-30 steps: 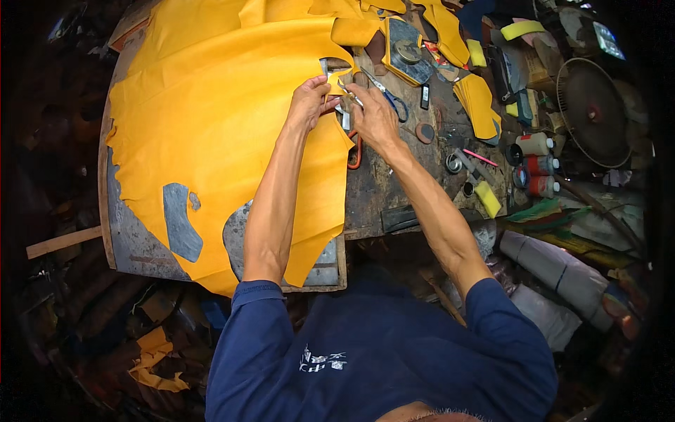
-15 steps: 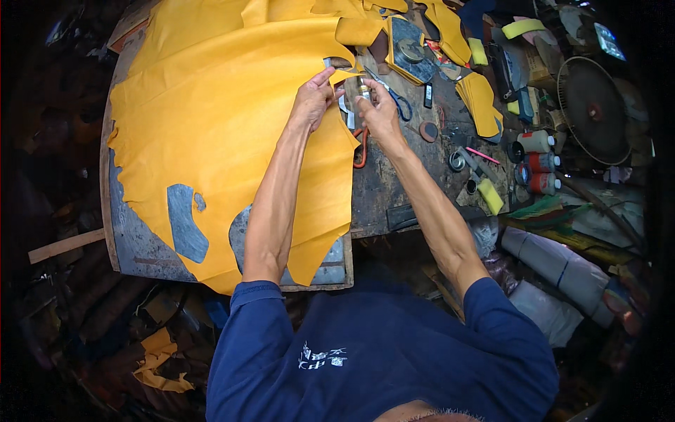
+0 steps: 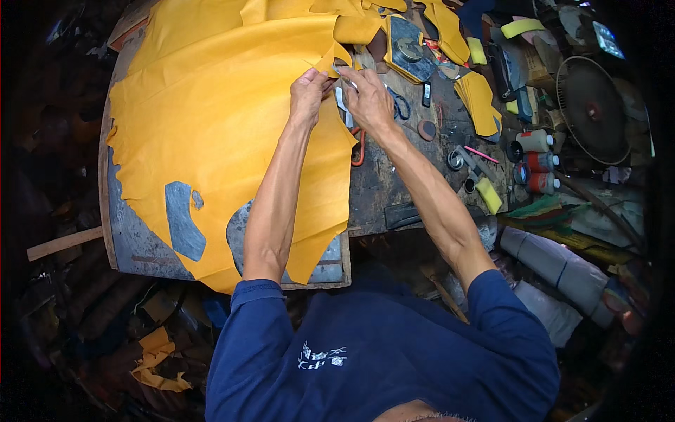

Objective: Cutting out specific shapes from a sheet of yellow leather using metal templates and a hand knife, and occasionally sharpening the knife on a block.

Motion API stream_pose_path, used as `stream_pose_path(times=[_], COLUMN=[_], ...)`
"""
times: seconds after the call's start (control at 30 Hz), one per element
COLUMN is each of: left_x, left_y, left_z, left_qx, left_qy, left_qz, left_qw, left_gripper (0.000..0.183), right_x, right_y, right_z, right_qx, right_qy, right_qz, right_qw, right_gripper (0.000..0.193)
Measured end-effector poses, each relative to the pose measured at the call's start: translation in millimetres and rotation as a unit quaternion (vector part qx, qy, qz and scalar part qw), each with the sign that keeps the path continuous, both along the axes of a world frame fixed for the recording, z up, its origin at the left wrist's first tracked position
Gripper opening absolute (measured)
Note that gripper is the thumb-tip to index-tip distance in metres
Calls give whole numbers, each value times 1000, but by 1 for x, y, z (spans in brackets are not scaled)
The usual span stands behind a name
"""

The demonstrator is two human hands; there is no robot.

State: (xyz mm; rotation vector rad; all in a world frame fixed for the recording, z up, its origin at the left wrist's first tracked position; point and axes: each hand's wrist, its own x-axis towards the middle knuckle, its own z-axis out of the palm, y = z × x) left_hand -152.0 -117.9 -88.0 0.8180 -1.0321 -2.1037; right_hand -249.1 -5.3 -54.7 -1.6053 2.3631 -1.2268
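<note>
A large yellow leather sheet covers the left and middle of the workbench, with shaped openings cut in it. At its right edge my left hand is closed, pinching a narrow lifted corner of the leather. My right hand is closed round a slim tool whose pale pointed tip touches that corner; the fingers hide most of it, so its kind does not show. Just right of my right hand lie blue-handled scissors. Below it, a red-orange curved handle pokes out from beside the leather.
Cut yellow leather pieces lie at the right, near a pink pen and a yellow sponge. A round tin rests on a stack at the back. Several bottles and a round fan stand farther right.
My right hand has turned and moved up to the leather's edge, bringing the tool's tip against it. The left hand's fingers have closed on the corner, which is now lifted.
</note>
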Motion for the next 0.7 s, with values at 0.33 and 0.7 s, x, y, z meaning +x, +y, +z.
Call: stream_pose_path(times=[0.33, 0.7], left_x=[-1, -15], left_y=[-4, -3], left_z=[0, 4], left_qx=[10, 73], left_qy=[-11, -11], left_qz=[5, 9], left_qw=[1000, 997], left_gripper=[7, 8], right_x=[-4, -10], right_y=[-11, 8], right_z=[3, -3], right_qx=[72, 53], right_qy=[37, 19], right_qz=[5, 11], right_qw=[997, 998], right_gripper=[34, 32])
